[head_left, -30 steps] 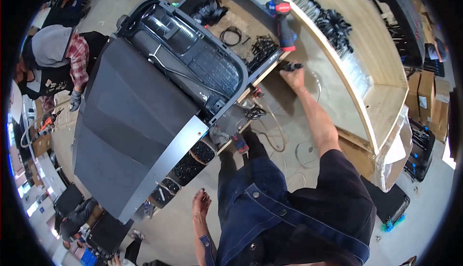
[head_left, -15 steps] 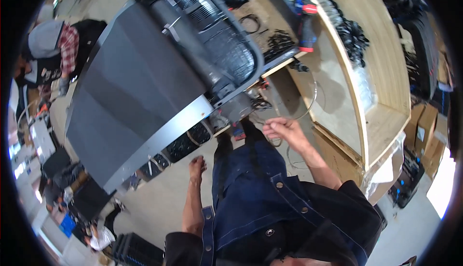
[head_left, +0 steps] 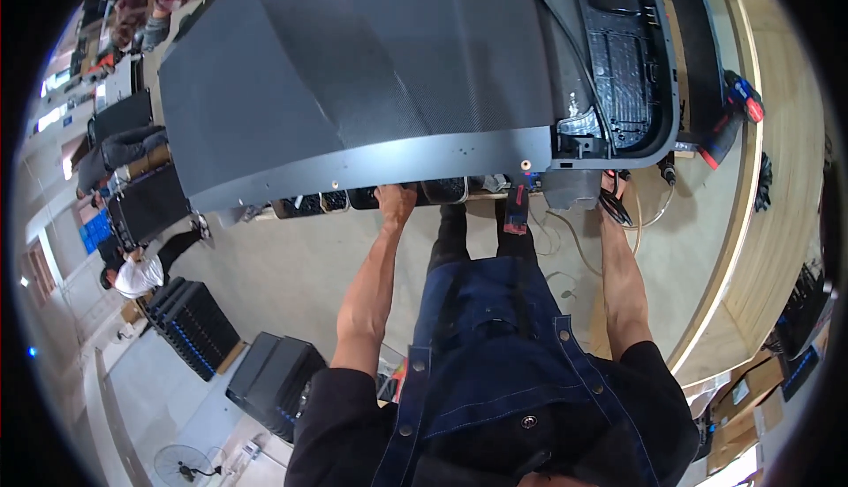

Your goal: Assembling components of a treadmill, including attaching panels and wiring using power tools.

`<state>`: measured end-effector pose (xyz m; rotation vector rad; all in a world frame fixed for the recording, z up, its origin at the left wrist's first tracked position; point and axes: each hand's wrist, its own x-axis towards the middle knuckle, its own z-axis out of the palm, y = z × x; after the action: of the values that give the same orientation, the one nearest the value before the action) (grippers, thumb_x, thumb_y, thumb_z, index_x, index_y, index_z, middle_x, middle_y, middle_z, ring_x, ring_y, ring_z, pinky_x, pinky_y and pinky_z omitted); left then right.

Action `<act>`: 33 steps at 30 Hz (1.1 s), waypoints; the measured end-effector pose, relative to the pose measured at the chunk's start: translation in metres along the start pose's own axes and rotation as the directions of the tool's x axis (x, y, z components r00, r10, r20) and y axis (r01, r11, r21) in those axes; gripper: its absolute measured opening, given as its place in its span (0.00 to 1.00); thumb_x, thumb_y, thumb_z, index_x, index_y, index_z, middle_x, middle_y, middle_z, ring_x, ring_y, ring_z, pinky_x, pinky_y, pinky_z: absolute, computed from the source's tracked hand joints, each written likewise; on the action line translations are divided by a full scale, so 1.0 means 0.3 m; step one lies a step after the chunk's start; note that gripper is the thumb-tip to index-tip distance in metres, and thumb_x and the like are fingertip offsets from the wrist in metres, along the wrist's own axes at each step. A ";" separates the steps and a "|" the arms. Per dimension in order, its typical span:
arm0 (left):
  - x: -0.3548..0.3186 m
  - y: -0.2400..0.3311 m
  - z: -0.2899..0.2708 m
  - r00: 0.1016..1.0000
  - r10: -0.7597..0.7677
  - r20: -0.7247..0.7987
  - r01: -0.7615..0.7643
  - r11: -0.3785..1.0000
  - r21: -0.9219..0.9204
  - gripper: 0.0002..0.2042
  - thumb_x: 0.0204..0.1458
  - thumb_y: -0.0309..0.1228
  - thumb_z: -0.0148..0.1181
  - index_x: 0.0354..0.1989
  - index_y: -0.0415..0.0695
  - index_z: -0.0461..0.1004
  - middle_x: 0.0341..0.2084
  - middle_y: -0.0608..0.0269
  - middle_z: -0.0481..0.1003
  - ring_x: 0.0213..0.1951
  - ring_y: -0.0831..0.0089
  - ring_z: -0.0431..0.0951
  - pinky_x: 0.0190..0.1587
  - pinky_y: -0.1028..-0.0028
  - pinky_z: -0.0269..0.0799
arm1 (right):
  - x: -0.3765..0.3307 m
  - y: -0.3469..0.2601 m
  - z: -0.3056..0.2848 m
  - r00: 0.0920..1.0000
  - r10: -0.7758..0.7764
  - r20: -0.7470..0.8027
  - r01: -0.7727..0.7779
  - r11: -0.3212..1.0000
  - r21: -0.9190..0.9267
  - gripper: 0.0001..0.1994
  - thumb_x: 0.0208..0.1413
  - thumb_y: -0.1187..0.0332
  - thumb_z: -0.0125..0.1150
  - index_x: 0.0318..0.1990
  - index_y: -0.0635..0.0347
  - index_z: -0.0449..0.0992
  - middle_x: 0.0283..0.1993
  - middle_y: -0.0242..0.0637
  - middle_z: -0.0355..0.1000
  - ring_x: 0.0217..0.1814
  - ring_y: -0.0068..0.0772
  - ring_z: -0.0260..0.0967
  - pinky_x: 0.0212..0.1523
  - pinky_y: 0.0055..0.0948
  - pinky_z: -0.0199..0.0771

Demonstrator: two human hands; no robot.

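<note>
A wide dark-grey machine [head_left: 380,54], resembling a treadmill deck, lies across in front of me with a pale metal front edge [head_left: 415,162]. Under that edge my left hand [head_left: 395,204] is at one of the black bins [head_left: 444,190]; its fingers curl in, and whatever they hold is hidden. My right hand [head_left: 613,195] reaches beneath the machine's right corner, beside a bunch of black cables [head_left: 616,210]. The edge covers its fingertips. Above that corner lies an open compartment with a shiny black moulded tray [head_left: 625,80]. A cordless tool [head_left: 517,209] hangs between my hands, apart from both.
On the right, a red-and-blue cordless driver [head_left: 731,120] rests by a curved wooden panel [head_left: 751,248]. Pale hoses [head_left: 579,244] trail over the floor. Stacked black parts [head_left: 190,323] stand lower left. A co-worker's gloved hand [head_left: 155,32] shows upper left; another person [head_left: 141,275] is farther off.
My view has turned, and the machine now lies more level before me. My left hand has risen to the bins; my right hand has gone under the right corner.
</note>
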<state>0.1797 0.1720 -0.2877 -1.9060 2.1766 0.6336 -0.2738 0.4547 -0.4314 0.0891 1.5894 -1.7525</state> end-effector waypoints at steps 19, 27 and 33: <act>0.063 -0.324 -0.164 0.860 0.103 0.501 0.474 0.203 -0.856 0.13 0.60 0.25 0.59 0.54 0.43 0.76 0.42 0.60 0.80 0.36 0.72 0.80 0.39 0.70 0.81 | -0.975 -0.598 0.339 0.943 -0.225 -0.247 0.134 0.932 -0.338 0.17 0.59 0.65 0.69 0.52 0.59 0.73 0.48 0.32 0.74 0.51 0.27 0.74 0.56 0.32 0.76; 0.069 -0.482 -0.148 0.698 0.519 0.493 0.700 -0.350 -0.622 0.14 0.67 0.28 0.50 0.58 0.38 0.73 0.40 0.60 0.78 0.39 0.69 0.79 0.43 0.70 0.81 | -1.359 -0.795 0.448 0.893 -0.316 -0.320 0.342 0.939 0.027 0.28 0.67 0.46 0.54 0.59 0.62 0.62 0.56 0.52 0.72 0.61 0.53 0.72 0.64 0.52 0.74; 0.055 -0.479 -0.100 0.697 0.542 0.470 0.717 -0.495 -0.492 0.14 0.68 0.30 0.51 0.58 0.38 0.72 0.39 0.60 0.79 0.37 0.70 0.79 0.42 0.70 0.82 | -1.511 -0.905 0.648 0.891 -0.334 -0.309 0.455 0.670 0.587 0.30 0.55 0.63 0.72 0.59 0.67 0.62 0.60 0.60 0.69 0.63 0.55 0.71 0.65 0.51 0.72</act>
<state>0.3216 0.1318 -0.2958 -1.1437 -0.1702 3.3954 -0.0210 0.4830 0.0708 0.2522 1.0774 -2.6641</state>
